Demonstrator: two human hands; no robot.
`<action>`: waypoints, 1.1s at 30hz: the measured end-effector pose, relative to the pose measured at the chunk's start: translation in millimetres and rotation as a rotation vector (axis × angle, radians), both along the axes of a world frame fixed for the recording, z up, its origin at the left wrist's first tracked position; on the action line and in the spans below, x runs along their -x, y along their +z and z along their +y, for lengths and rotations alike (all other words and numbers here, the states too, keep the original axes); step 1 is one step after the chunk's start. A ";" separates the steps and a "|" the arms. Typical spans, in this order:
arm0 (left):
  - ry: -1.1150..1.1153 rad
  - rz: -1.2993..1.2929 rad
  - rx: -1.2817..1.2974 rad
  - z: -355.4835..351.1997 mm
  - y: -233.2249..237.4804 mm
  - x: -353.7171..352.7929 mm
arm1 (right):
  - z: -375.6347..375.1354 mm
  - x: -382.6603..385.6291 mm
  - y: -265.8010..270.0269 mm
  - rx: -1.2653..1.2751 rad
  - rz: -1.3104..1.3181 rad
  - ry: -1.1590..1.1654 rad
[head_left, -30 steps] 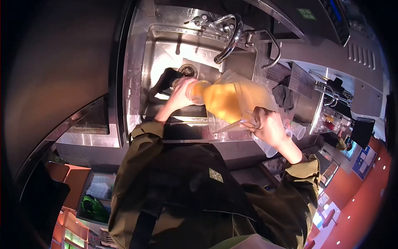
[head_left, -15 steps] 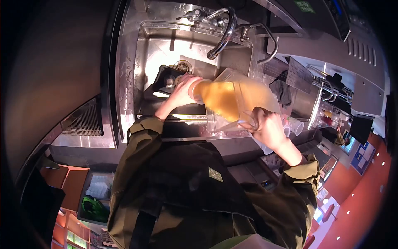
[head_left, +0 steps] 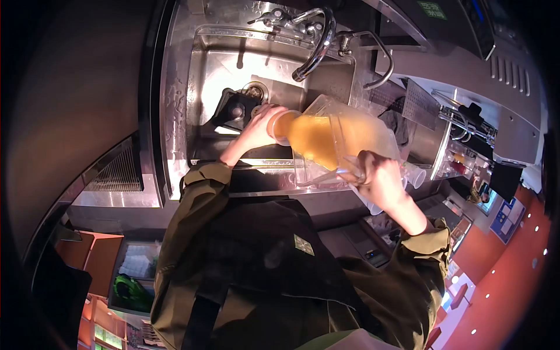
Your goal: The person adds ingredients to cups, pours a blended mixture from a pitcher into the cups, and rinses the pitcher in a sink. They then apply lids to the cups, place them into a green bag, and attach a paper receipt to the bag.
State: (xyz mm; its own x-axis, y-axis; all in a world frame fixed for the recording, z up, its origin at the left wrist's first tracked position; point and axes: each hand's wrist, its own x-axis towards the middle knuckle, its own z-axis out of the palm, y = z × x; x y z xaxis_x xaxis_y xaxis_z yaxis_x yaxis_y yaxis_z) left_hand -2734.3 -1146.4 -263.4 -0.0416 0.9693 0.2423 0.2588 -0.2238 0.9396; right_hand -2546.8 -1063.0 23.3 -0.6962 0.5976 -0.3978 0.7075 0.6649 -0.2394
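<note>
Over the sink (head_left: 219, 73), upper middle of the frame: holding a tilted clear pitcher (head_left: 364, 131) against a clear cup (head_left: 280, 128).

Gripping the pitcher by its handle, fingers of the right hand (head_left: 382, 182) curled round tight; wrapping the cup low with the left hand (head_left: 256, 134), on the side away from the pitcher. Showing plenty of orange liquid (head_left: 318, 140) in the pitcher, with orange inside the cup too, level impossible to tell. Looks heavy and stiff-walled, probably slippery if wet, so best held by the handle; likely light and thin at the cup, easily squashed, so best cradled gently round the wall. Just beyond the right hand, more clear cups (head_left: 416, 177); contents impossible to make out.
</note>
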 end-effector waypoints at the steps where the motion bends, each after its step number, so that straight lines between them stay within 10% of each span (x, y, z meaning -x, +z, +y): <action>1: 0.009 -0.008 -0.027 0.2 -1.3 -1.2 | -1.1 0.8 1.1 0.025 -0.014 -0.014; 33: -0.002 0.023 0.006 -2.0 6.0 11.3 | -5.3 5.0 3.8 -0.034 0.002 0.010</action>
